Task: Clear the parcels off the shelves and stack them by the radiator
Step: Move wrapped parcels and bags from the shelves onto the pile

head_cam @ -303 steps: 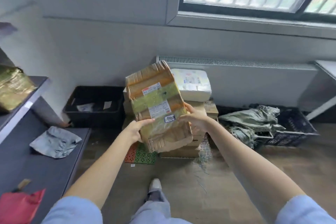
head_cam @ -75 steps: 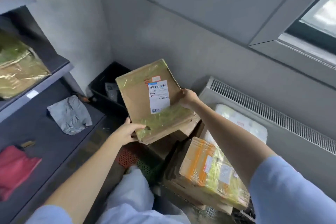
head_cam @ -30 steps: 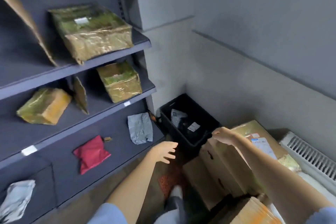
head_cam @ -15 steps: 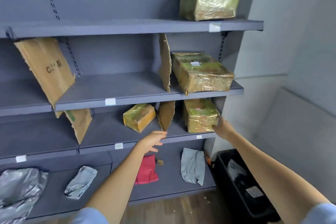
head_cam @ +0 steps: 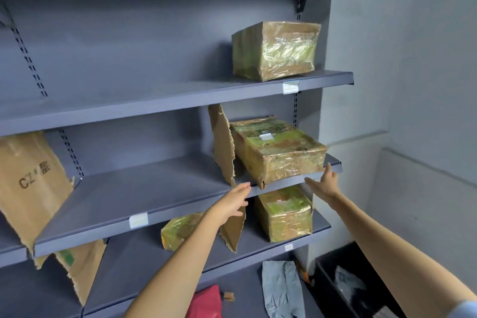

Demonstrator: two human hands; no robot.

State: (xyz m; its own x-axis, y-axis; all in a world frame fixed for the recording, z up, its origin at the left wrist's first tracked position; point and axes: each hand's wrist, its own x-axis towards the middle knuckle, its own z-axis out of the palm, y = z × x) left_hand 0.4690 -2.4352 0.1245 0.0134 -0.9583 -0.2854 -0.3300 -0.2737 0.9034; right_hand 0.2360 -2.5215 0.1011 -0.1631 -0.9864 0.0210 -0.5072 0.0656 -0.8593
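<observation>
Against the shelving's far left leaned a torn cardboard sheet [head_cam: 28, 183] printed with letters, hanging past its shelf edge. Further right, my left hand [head_cam: 231, 205] reached up with straight fingers, holding nothing, just below the middle shelf [head_cam: 144, 217]. On that shelf a torn cardboard divider [head_cam: 222, 144] stood beside a flat tape-wrapped parcel [head_cam: 277, 150] that jutted over the edge. My right hand [head_cam: 324, 184] was spread open under that parcel's front corner; whether it touched I could not tell. Above sat another taped parcel [head_cam: 275, 50]; below, two smaller ones [head_cam: 285, 214] [head_cam: 180, 230]. Lowest lay a red pouch [head_cam: 206, 303], a grey mailer bag [head_cam: 282, 289] and a black crate [head_cam: 353, 284].
</observation>
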